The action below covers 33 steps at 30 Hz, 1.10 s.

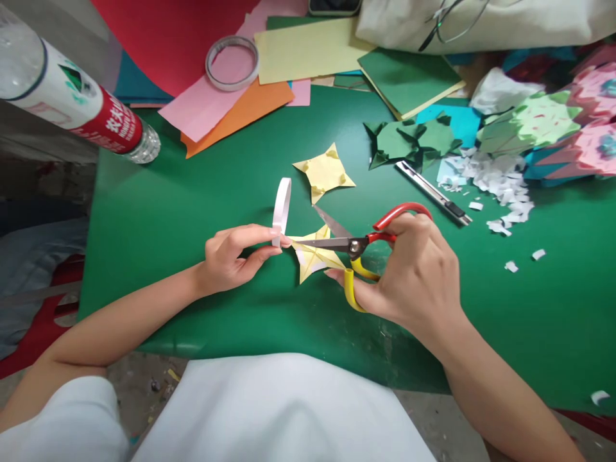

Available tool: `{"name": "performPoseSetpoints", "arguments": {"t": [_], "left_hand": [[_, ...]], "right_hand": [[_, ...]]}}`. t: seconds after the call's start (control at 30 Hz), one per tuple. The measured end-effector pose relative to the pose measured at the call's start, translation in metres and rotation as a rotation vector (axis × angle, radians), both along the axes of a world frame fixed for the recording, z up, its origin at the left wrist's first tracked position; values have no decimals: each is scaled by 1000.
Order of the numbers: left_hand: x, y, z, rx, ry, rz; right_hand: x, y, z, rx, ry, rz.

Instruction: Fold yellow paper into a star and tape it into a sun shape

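My left hand (243, 255) pinches a curled strip of white tape (283, 202) between thumb and fingertips, and the strip's loop stands upward. My right hand (416, 279) holds scissors (356, 247) with one red and one yellow handle. Their blades are parted and point left, the lower tip close to my left fingertips. Under the blades lies a folded yellow paper star (315, 255), partly covered by them. Just beyond it, a second yellow paper star (325, 172) with curled tabs lies flat on the green table (192, 192).
A utility knife (433, 192) lies right of the stars, near dark green folded paper shapes (414, 140) and white paper scraps (500, 186). Pink and green paper flowers (543, 122) stand far right. A tape roll (232, 63) rests on coloured paper; a water bottle (81, 96) is at left.
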<state>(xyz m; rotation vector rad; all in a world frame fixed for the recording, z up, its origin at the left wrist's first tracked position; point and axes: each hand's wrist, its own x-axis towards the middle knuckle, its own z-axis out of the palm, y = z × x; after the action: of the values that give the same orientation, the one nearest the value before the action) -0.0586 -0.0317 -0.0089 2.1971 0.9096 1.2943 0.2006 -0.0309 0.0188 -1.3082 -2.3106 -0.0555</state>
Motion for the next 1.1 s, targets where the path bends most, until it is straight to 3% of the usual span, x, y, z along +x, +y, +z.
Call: {"name": "performPoseSetpoints", "arguments": {"t": [0.1,0.27,0.4,0.67,1.1], "left_hand": [[1,1,0,39,-15,-38],[2,3,-4,113,-31,-96],[3,3,-3,132,-4,-123],[1,0,-2,167,72,-130],[1,1,7,17,69,-150]], "right_hand": [[0,1,-4,26,-48,-10],[-2,2,-7,251,-121,14],[-4,2,-9,346,-94,30],[-6,-1,-5,420,-99,2],[-8,-2,-5,525,-126,0]]}}
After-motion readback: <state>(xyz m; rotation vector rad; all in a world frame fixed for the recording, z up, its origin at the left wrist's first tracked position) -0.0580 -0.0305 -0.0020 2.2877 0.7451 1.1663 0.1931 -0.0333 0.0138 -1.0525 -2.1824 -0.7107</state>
